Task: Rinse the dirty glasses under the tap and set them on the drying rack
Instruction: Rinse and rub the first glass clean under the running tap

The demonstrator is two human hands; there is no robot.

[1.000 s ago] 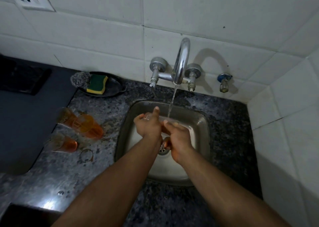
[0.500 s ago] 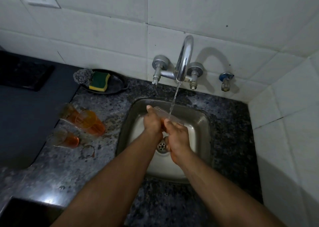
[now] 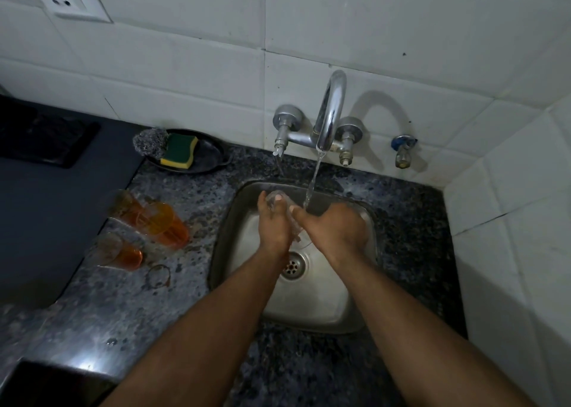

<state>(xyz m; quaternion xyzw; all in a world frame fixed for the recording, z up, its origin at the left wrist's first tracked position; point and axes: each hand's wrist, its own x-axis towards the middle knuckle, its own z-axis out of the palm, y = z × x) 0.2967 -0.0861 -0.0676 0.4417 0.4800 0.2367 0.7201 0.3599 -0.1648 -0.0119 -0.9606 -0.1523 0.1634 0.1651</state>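
Speckled dark granite counter [image 3: 173, 307] meeting a white-tiled wall [image 3: 401, 29], with an inset steel sink [image 3: 312, 307]. Water runs from the chrome tap [image 3: 330, 113]. Over the basin, left hand [image 3: 273, 224] and right hand [image 3: 335, 225] both curl around a clear glass [image 3: 278, 198]. At 9 o'clock of the sink stand three orange-stained glasses [image 3: 148, 221]; at 11 o'clock, a sponge [image 3: 179, 148] in a black dish [image 3: 210, 159].

Between the hands [image 3: 309, 224] the glass [image 3: 278, 201] was clear and colourless. Left of them, the dirty glasses [image 3: 154, 221] showed amber-orange. The bench [image 3: 185, 298] was speckled grey and black. Beyond the hands the tap [image 3: 330, 113] was shiny silver against white tiles [image 3: 185, 66]; far left lay a green-and-yellow sponge [image 3: 179, 148] and grey scourer [image 3: 150, 140] on a black dish [image 3: 213, 156]. The sink [image 3: 309, 307] was dull silver.
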